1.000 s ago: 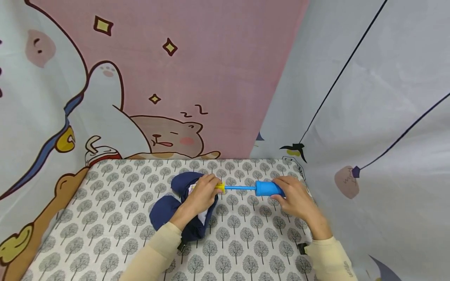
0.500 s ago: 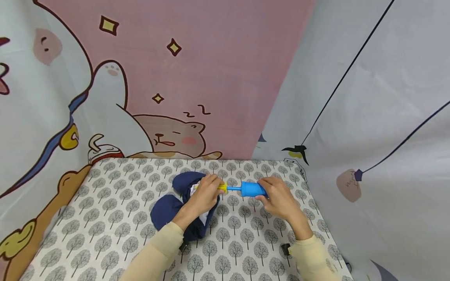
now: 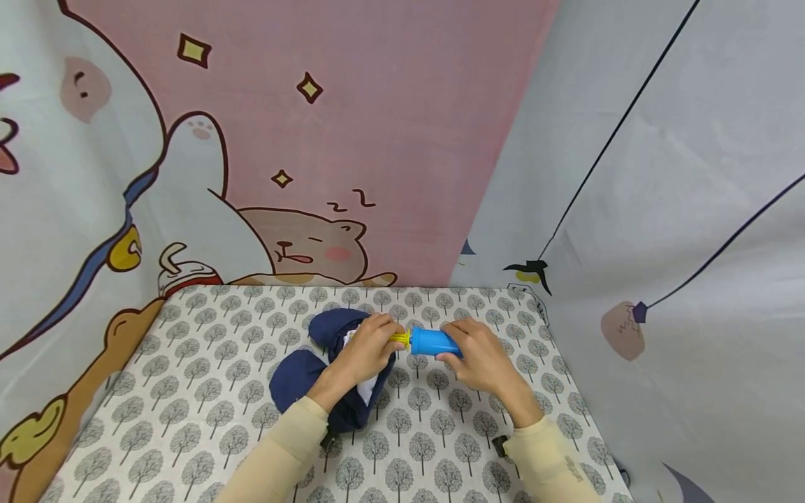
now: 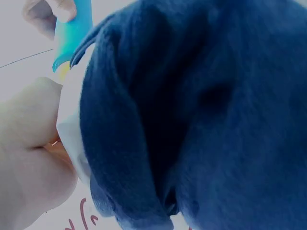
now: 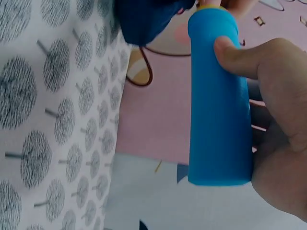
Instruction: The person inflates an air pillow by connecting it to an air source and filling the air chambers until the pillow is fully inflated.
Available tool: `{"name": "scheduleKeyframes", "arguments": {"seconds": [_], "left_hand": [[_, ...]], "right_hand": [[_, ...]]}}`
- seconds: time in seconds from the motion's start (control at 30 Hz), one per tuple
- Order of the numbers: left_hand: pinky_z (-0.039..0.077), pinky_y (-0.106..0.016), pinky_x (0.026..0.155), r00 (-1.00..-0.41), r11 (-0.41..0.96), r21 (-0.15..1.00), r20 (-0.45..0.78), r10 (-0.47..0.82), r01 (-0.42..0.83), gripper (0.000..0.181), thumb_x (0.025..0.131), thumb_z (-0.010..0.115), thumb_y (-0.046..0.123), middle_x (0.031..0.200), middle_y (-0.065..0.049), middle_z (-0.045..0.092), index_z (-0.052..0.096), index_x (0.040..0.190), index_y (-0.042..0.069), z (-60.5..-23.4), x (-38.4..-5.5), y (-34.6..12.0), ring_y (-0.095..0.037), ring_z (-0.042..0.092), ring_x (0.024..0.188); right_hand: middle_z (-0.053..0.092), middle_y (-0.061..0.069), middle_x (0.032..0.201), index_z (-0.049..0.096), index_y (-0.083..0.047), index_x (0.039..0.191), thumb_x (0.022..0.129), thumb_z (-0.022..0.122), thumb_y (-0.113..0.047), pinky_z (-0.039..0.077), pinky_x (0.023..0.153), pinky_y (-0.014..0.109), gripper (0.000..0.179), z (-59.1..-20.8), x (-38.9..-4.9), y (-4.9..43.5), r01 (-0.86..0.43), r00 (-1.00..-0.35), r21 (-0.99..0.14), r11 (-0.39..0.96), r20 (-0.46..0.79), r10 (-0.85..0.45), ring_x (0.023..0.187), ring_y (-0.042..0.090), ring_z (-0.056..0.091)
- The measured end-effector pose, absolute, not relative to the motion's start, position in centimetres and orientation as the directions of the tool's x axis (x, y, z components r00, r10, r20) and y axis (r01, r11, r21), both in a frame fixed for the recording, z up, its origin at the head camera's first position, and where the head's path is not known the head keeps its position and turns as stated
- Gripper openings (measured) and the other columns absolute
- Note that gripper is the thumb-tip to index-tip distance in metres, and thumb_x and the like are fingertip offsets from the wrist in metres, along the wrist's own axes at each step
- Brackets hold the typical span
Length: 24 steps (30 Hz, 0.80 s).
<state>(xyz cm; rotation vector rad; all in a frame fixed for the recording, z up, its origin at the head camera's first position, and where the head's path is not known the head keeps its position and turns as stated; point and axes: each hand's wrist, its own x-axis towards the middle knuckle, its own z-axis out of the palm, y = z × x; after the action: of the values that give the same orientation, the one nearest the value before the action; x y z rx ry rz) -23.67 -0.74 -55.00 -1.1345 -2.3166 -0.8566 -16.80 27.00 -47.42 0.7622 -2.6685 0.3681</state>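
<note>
A hand pump has a blue cylinder (image 3: 434,342) and a yellow end (image 3: 400,338). My right hand (image 3: 483,355) grips the cylinder, its thumb lying along the blue wall in the right wrist view. My left hand (image 3: 367,351) holds the yellow end against a navy U-shaped fabric pillow (image 3: 295,377). White lining (image 3: 366,390) shows at the pillow's opening, below the left wrist. In the left wrist view, navy cloth (image 4: 230,124) fills most of the picture. The cylinder now sits right against the yellow end, with hardly any rod showing.
A tree-patterned cloth (image 3: 233,440) covers the table under the pillow. A pink cartoon curtain (image 3: 402,140) hangs along the back, and a pale curtain (image 3: 692,265) closes off the right side. A black strap end (image 3: 500,446) sits by the right sleeve.
My right hand has moved left with the blue cylinder, closing it onto the yellow end, so the blue rod has slid inside. The left hand and the pillow have stayed nearly in place.
</note>
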Motion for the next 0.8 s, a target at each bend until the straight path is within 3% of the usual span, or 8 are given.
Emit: {"name": "scheduleKeyframes", "arguments": {"seconds": [0.13,0.33,0.63,0.8], "left_hand": [[0.057,-0.043,0.083,-0.571,0.468,0.338,0.59,0.571,0.817,0.019,0.101,0.084,0.022,0.101,-0.006,0.075,0.08,0.111,0.005,-52.8,-22.6,-1.2,-0.022,0.066,0.092],[0.06,-0.04,0.085,-0.629,0.52,0.362,0.535,0.564,0.774,0.016,0.1,0.084,0.018,0.1,-0.007,0.076,0.081,0.11,0.005,-50.5,-21.2,-1.3,-0.024,0.068,0.092],[0.061,-0.041,0.088,-0.665,0.547,0.384,0.501,0.554,0.744,0.016,0.101,0.084,0.017,0.101,-0.007,0.077,0.082,0.111,0.006,-50.1,-21.1,-1.2,-0.025,0.069,0.093],[0.062,-0.042,0.09,-0.683,0.548,0.411,0.493,0.539,0.729,0.016,0.1,0.084,0.017,0.101,-0.007,0.077,0.082,0.112,0.006,-50.0,-21.1,-1.3,-0.025,0.07,0.096]], "right_hand": [[0.08,0.02,0.132,0.078,0.001,0.134,0.091,0.097,-0.027,0.064,0.104,0.057,0.055,-47.8,-16.6,28.6,-0.544,-0.804,-0.165,0.823,0.381,-0.456,0.12,0.039,0.077],[0.079,0.021,0.128,0.077,0.003,0.131,0.09,0.097,-0.021,0.065,0.1,0.059,0.052,-47.9,-16.2,31.6,-0.553,-0.78,-0.129,0.824,0.43,-0.456,0.116,0.041,0.077],[0.077,0.025,0.134,0.074,0.004,0.138,0.092,0.094,-0.017,0.057,0.107,0.071,0.054,-47.1,-15.2,35.5,-0.49,-0.819,-0.147,0.859,0.416,-0.396,0.123,0.049,0.073],[0.077,0.025,0.131,0.074,0.007,0.135,0.09,0.095,-0.013,0.055,0.106,0.071,0.053,-46.7,-15.0,36.9,-0.476,-0.82,-0.155,0.866,0.433,-0.374,0.123,0.05,0.073]]}}
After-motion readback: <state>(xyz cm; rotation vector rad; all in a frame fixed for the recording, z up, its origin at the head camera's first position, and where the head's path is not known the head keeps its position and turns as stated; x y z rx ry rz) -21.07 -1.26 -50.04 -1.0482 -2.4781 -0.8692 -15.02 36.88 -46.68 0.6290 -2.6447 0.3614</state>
